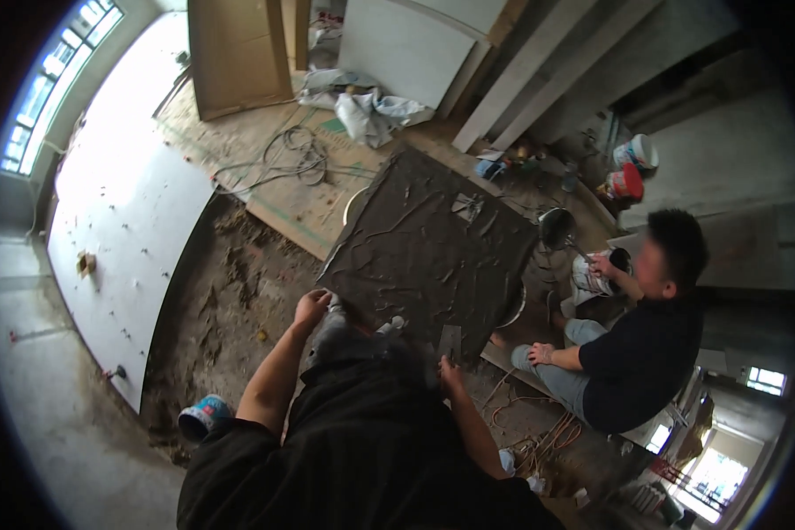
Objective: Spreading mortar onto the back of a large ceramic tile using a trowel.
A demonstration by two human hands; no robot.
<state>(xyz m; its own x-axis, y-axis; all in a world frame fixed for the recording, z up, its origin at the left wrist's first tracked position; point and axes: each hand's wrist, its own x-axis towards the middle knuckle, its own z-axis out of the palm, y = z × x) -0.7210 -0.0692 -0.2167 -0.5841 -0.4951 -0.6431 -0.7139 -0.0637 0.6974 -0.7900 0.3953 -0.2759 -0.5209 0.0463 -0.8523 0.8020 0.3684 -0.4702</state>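
In front of me lies a large square tile (pixel 415 238), its upper face spread with dark grey mortar in ridges and smears. My left hand (pixel 312 309) is closed at the tile's near-left edge, its fingertips partly hidden. A flat-bladed trowel (pixel 450 340) is in my right hand (pixel 451 378), its blade close to the near edge of the tile. A small pale patch (pixel 467 208) shows in the mortar toward the far right. White rounded rims, like bucket rims, peek out under the left and right sides of the tile.
To the right a seated co-worker (pixel 645 353) holds a dark scoop or pan (pixel 555 228) beside a white bucket (pixel 592 274). Large white tiles (pixel 124 230) with small spacers cover the left floor, bordering rough mortar (pixel 212 300). Cables (pixel 296 159) lie on cardboard; a paint bucket (pixel 205 415) stands near-left.
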